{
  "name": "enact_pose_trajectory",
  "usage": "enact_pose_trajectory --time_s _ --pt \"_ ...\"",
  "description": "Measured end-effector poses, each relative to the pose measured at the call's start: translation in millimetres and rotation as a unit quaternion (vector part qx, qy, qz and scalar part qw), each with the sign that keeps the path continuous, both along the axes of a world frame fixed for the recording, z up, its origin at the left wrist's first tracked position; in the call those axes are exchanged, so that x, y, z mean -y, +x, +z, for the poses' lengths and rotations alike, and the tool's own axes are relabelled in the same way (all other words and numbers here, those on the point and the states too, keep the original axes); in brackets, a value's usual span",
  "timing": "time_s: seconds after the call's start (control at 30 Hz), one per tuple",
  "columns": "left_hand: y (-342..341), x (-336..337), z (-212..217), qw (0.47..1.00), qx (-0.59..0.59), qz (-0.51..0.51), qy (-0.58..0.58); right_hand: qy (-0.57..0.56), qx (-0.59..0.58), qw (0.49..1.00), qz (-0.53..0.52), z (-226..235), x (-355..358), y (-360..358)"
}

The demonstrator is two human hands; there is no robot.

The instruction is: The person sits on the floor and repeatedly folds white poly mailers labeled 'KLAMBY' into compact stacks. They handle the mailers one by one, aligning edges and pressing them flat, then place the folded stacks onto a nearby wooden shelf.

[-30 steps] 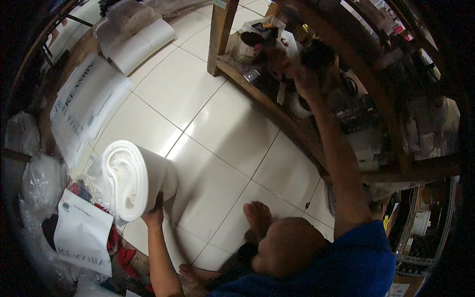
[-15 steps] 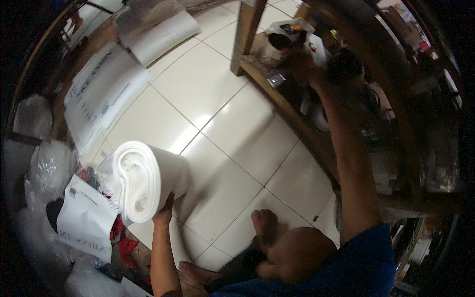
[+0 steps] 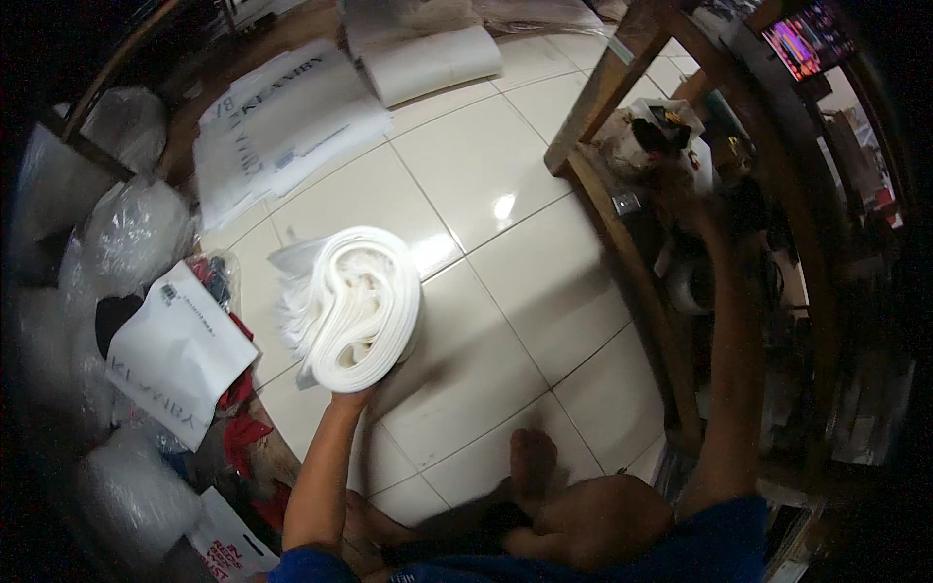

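White roll (image 3: 367, 309) is just off the middle of the view, toward nine o'clock, its coiled end facing up at the camera and loose, crumpled edges spilling out at its own nine o'clock. Left hand (image 3: 352, 397) has hold of it, right at the roll's six o'clock edge, with the fingers hidden behind it. Over at two o'clock, the right hand (image 3: 686, 197) reaches into the wooden shelf (image 3: 608, 89), near a white tub (image 3: 622, 141) with dark things in it; it's dim and blurred there, so nobody can tell whether those fingers are apart or together. Between eight and nine lies a printed white bag (image 3: 185, 345), red cloth (image 3: 243, 439) beside it. Flat white sheets (image 3: 292, 121) are spread between ten and eleven, another roll (image 3: 437, 64) near twelve, and a bare foot (image 3: 533, 459) rests on the tiles (image 3: 486, 389) at five.
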State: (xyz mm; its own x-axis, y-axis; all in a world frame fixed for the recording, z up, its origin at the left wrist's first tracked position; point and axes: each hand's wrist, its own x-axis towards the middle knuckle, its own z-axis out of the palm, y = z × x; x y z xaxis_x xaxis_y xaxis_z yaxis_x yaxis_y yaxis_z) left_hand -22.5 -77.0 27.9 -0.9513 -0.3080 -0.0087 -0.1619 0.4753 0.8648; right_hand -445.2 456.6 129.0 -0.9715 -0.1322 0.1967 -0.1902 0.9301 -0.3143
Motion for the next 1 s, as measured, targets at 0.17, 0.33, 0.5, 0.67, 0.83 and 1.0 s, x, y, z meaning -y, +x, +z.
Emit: enact_pose_trajectory --time_s 0.17,0.33,0.5,0.67,0.83,1.0 --pt "-5.6 4.6 2.4 0.993 -0.005 -0.041 -0.111 -0.13 -0.069 0.985 0.09 25.9 22.1 45.0" --pt "-0.2 11.4 21.9 0.991 -0.054 -0.021 -0.122 -0.145 0.123 0.97 0.149 76.5 147.0 144.4" --pt "-18.4 8.5 23.9 0.981 -0.105 -0.055 -0.152 -0.238 0.306 0.879 0.275 41.3 196.7 188.0" --pt "-20.2 15.2 32.4 0.99 -0.074 -0.059 -0.101 -0.195 0.423 0.835 0.293 37.1 237.6 221.9" --pt "-21.1 20.9 21.2 0.99 -0.104 -0.051 -0.081 -0.333 0.544 0.737 0.225 41.6 241.5 228.9" --pt "-19.1 25.8 22.8 0.995 -0.09 -0.04 -0.013 -0.348 0.5 0.763 0.215 67.5 260.8 243.3"
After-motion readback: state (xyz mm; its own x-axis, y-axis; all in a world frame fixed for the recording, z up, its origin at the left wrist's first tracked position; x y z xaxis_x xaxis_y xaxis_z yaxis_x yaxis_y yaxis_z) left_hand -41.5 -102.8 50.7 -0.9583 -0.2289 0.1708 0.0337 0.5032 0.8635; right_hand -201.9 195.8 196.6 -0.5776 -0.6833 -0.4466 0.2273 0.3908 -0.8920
